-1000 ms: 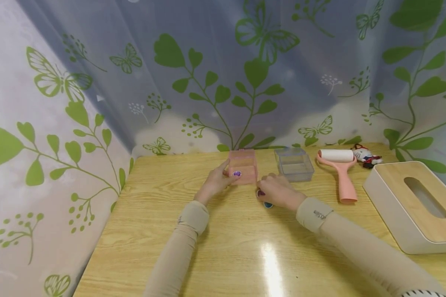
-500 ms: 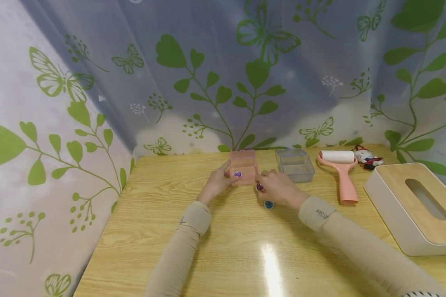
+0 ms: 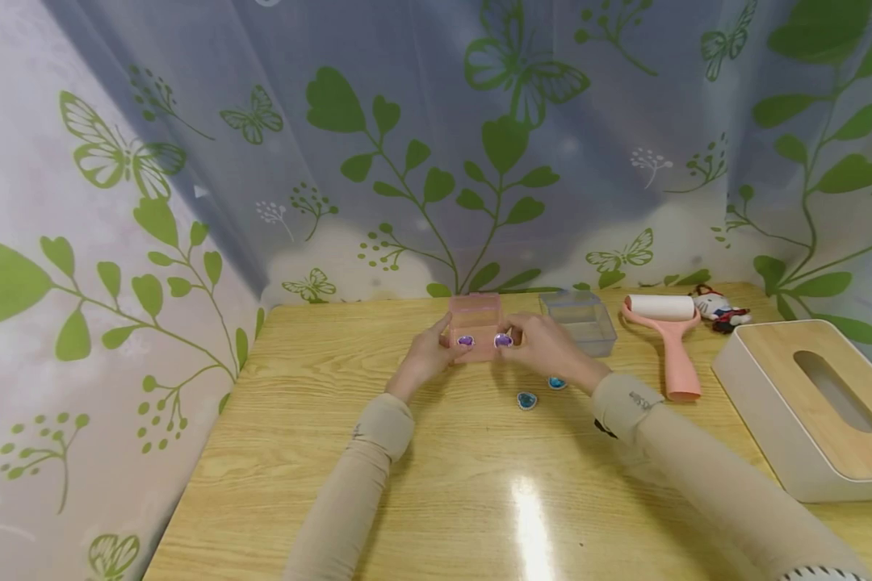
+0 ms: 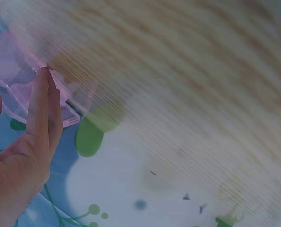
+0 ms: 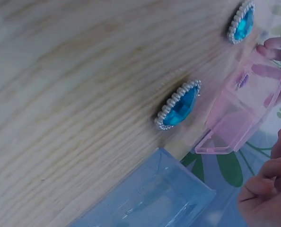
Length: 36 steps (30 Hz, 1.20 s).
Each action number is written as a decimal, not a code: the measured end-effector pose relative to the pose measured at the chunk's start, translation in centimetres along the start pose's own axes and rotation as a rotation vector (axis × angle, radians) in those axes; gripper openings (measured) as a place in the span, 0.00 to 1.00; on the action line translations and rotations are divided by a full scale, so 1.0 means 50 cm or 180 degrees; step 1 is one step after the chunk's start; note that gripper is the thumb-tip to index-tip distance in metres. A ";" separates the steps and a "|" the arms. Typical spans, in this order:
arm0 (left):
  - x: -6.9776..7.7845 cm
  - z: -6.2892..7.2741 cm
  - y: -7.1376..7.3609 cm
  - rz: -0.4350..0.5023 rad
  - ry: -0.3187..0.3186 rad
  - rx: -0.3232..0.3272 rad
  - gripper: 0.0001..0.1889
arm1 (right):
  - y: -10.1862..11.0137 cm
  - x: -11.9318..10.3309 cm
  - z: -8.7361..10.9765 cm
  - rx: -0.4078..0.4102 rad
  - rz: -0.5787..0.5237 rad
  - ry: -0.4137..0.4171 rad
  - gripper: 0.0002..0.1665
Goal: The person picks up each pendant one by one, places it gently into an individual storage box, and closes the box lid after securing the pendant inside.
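Observation:
A pink transparent box [image 3: 477,316] stands at the back with its lid raised; one purple gem [image 3: 465,341] with a pale rim lies in its front part. Against the box's left side rests my left hand [image 3: 423,359], thumb near that gem; the left wrist view shows its fingers [image 4: 39,104] straight along the plastic. My right hand [image 3: 548,351] pinches a second purple gem [image 3: 504,341] between thumb and fingers at the box's right front corner. Two blue gems with beaded silver rims lie on the table: one teardrop gem [image 3: 526,400] and another blue gem [image 3: 556,382] partly under the right wrist.
A clear bluish box [image 3: 581,323] with its lid raised stands behind the right hand. Farther right are a pink-handled lint roller [image 3: 672,339], a small plush figure [image 3: 719,311] and a wood-topped tissue box [image 3: 807,403]. A patterned curtain [image 3: 407,242] borders the table's back.
My right hand has lifted the second purple gem from the table and carried it up to the pink box, uncovering the blue gems. The left hand has stayed at the box.

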<state>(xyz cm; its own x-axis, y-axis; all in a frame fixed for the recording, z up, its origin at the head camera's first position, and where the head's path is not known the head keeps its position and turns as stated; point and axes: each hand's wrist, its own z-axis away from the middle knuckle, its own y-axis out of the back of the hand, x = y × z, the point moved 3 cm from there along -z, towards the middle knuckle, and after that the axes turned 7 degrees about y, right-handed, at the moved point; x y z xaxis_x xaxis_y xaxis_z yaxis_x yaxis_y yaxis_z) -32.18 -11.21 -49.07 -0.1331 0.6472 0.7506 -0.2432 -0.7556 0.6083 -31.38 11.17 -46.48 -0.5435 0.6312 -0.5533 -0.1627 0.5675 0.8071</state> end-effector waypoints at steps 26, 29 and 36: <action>-0.001 0.003 0.001 0.0031 0.0010 0.0004 0.43 | -0.005 0.018 -0.072 0.0159 -0.0107 -0.0101 0.19; -0.002 0.002 0.000 0.0057 0.0003 -0.0003 0.43 | -0.009 0.019 -0.079 0.0155 -0.0033 -0.0093 0.20; -0.004 -0.002 -0.004 0.0150 0.0016 -0.0049 0.42 | -0.016 0.026 -0.093 0.0076 0.0130 -0.0180 0.17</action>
<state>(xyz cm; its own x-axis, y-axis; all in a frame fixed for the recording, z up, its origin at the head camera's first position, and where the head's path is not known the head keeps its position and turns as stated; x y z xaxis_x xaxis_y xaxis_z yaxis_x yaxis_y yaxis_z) -32.18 -11.18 -49.37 -0.1495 0.6113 0.7772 -0.2512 -0.7837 0.5681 -35.77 9.08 -46.91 -0.5017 0.6826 -0.5314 -0.1212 0.5527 0.8245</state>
